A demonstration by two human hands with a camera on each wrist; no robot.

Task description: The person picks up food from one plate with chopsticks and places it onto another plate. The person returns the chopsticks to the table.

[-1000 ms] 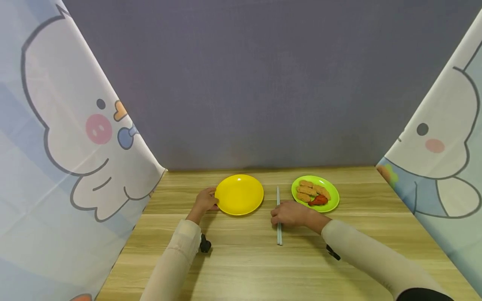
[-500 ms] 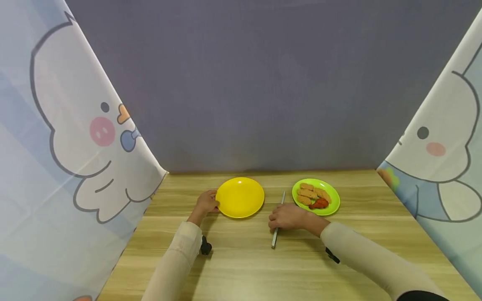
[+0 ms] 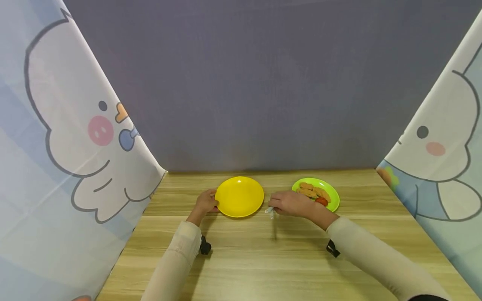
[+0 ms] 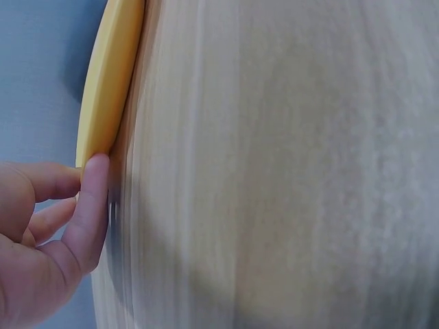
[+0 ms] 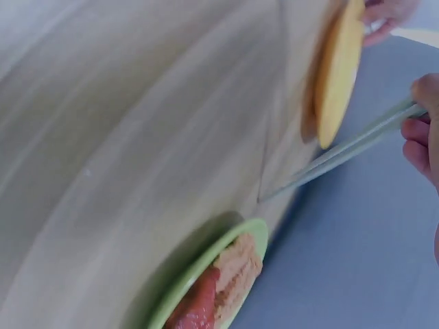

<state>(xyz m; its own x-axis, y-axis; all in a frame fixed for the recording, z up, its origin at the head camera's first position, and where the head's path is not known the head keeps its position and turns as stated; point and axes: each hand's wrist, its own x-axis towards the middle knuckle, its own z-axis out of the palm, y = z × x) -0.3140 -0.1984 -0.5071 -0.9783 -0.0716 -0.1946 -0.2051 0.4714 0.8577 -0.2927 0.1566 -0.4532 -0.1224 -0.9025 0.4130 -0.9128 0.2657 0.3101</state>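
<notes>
My left hand (image 3: 205,202) pinches the left rim of a round yellow plate (image 3: 239,197); in the left wrist view the thumb and fingers take the plate's edge (image 4: 110,82). My right hand (image 3: 293,203) grips a pair of pale chopsticks (image 5: 346,149) near their back ends. In the right wrist view they slant down, their tips at or just above the table. To the right lies a green plate (image 3: 335,204), bearing several brown fried-looking food pieces (image 3: 306,192) and a red piece (image 3: 321,201), partly hidden by my right hand in the head view.
Both plates stand on a wood-grain table (image 3: 241,259). A grey backdrop (image 3: 263,92) rises behind it. Cartoon-printed cloths (image 3: 86,167) close off the left and right sides.
My right hand has raised the chopsticks from lying flat on the table to a steep slant, moving slightly away from the body. My left hand still holds the yellow plate's rim.
</notes>
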